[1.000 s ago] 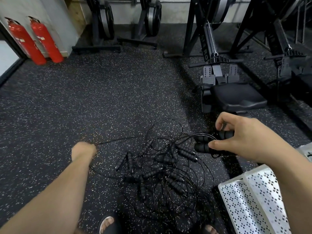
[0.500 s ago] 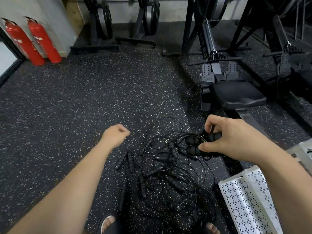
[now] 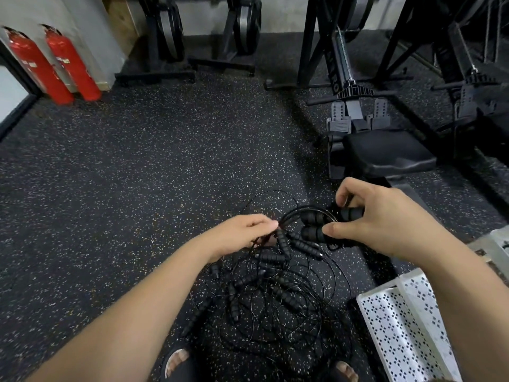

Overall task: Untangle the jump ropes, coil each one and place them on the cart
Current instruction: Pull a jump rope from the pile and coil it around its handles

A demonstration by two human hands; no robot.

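A tangled pile of black jump ropes (image 3: pixel 275 293) with several ribbed black handles lies on the speckled rubber floor in front of me. My right hand (image 3: pixel 385 221) is closed around two black handles (image 3: pixel 314 224) held just above the pile. My left hand (image 3: pixel 242 232) pinches a thin black cord (image 3: pixel 300 210) that loops over to those handles. The white perforated cart (image 3: pixel 402 326) shows at the lower right, with nothing on the part I can see.
A rowing machine (image 3: pixel 385 153) with a black seat stands close behind my right hand, and another sits further right. Two red fire extinguishers (image 3: pixel 52 62) lean by the left wall. My sandalled feet (image 3: pixel 176 362) sit at the bottom edge.
My left hand has swept from the left side of the pile rightward, drawing the cord in, until it is close to my right hand. My right hand holds the two handles as before.
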